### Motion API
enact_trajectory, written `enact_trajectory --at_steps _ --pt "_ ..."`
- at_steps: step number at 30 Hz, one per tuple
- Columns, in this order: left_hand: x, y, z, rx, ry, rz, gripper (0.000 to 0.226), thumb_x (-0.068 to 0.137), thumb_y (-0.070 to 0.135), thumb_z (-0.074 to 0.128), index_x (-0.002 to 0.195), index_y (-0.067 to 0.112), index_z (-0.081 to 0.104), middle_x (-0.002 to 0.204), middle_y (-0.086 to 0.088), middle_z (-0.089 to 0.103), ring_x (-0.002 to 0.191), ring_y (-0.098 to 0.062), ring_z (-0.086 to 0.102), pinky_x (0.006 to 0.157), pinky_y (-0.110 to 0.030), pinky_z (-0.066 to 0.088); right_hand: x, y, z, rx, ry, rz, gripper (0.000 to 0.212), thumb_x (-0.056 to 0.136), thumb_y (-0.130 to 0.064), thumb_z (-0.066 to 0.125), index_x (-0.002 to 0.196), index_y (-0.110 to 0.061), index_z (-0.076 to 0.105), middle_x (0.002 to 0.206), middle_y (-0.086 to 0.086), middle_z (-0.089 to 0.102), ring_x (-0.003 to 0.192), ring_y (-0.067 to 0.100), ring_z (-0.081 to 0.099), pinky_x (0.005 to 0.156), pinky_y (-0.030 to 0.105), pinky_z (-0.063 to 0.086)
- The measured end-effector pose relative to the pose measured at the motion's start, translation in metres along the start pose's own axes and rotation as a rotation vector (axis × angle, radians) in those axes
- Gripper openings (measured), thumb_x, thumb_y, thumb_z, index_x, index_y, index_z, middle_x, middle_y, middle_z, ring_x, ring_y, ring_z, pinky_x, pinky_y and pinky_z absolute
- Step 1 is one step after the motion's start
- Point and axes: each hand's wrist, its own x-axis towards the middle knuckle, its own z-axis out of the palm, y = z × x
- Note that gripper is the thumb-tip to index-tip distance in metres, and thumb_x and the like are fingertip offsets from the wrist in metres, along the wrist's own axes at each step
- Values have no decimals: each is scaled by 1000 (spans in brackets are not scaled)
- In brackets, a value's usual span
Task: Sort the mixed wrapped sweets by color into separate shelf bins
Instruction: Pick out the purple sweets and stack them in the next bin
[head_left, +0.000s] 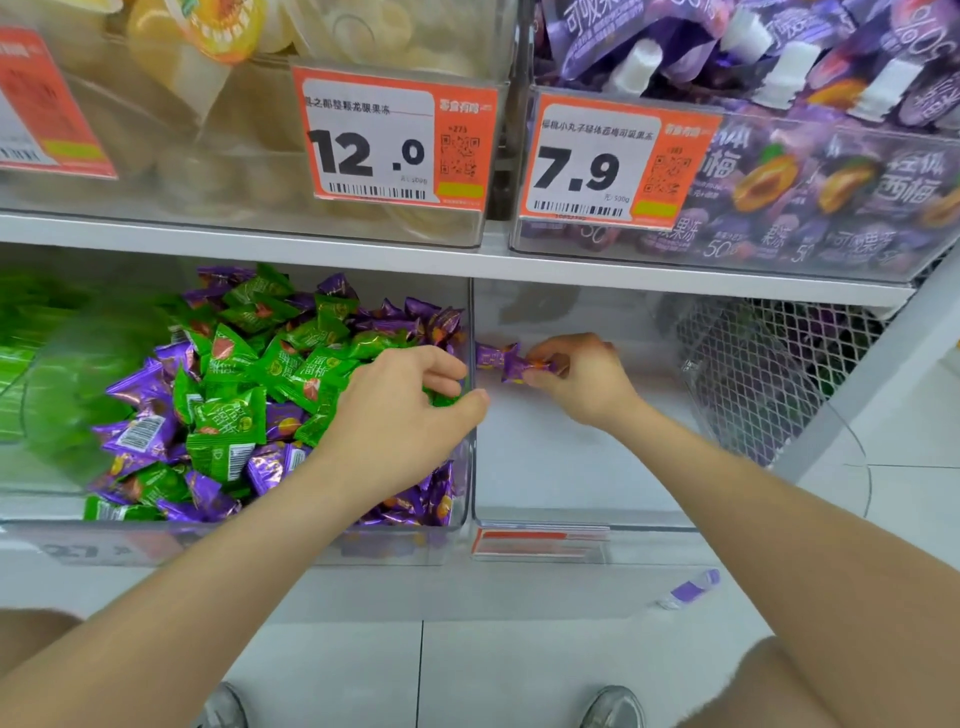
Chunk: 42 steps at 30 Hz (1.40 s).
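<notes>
Mixed bin: left hand grip unclear.

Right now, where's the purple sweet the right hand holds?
Head view, right of centre: purple sweet pinched in the right hand, inside the right bin by its left wall.

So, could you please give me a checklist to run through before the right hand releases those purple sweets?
1. Right hand pinches the purple foil-wrapped sweets: ok.
2. Sweets held over the clear plastic right-hand bin: ok.
3. No green sweets visible in that bin: ok.
4. Left hand grips a green wrapped sweet: cannot tell.
5. Clear plastic left bin free of purple sweets: not ok.
</notes>
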Motion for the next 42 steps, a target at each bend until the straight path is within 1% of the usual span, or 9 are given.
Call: enact_trajectory --at_steps 11,15,19,22,25,30,34,38,42 --pt "1 -4 -5 -9 -68 31 26 88 49 74 109 35 73 80 29 72 72 -7 68 76 -27 56 38 -19 34 -277 -92 -27 32 94 -13 68 124 -25 74 123 11 69 108 35 67 95 33 53" --pt "-1 -7 -12 84 -26 81 11 96 38 65 92 33 73 79 27 68 68 -13 65 64 -15 48 31 -24 41 -311 -70 -44 35 95 -16 66 127 -26 74 122 14 58 105 40 63 93 32 48" --pt "0 -13 -26 174 24 105 10 96 25 63 91 29 70 80 16 68 71 3 61 62 -7 39 24 -32 33 -320 -43 -33 32 91 -18 70 123 -23 74 120 14 53 97 42 63 89 35 50" --pt "4 -22 -35 308 52 144 8 92 25 65 97 29 69 88 11 67 80 -3 60 77 -26 47 14 -43 24 -340 -12 -26 27 90 -21 70 117 -18 72 115 14 53 93 42 63 80 34 51" --pt "10 -29 -41 476 112 164 18 90 28 67 108 26 68 101 0 63 101 -27 58 91 -48 50 0 -66 13 -178 144 -68 21 87 -17 62 105 -14 72 102 11 63 86 34 64 75 34 52" --pt "33 -23 -41 540 53 173 36 91 30 57 123 18 68 114 -10 68 111 -34 60 96 -51 52 -35 -128 -11 182 181 -20 11 91 -18 54 89 -15 65 70 2 68 68 17 60 66 30 45" --pt "61 -20 -26 529 -68 132 49 86 42 43 122 16 64 115 -15 71 111 -39 64 97 -50 53 -47 -139 -1 387 -8 215 23 96 -27 56 115 -13 58 96 4 71 87 17 64 77 33 51" --pt "83 -15 -8 482 -178 50 41 95 40 50 132 22 51 130 -12 63 124 -39 57 107 -52 43 -44 -131 7 592 -10 338 39 79 -44 50 107 -20 62 102 6 73 99 29 70 90 56 59" --pt "91 -12 6 445 -191 14 48 99 39 57 145 43 46 148 1 56 137 -33 47 113 -56 25 -47 -126 1 735 -33 420 25 99 -26 46 116 -15 61 111 16 73 101 34 73 92 55 61"
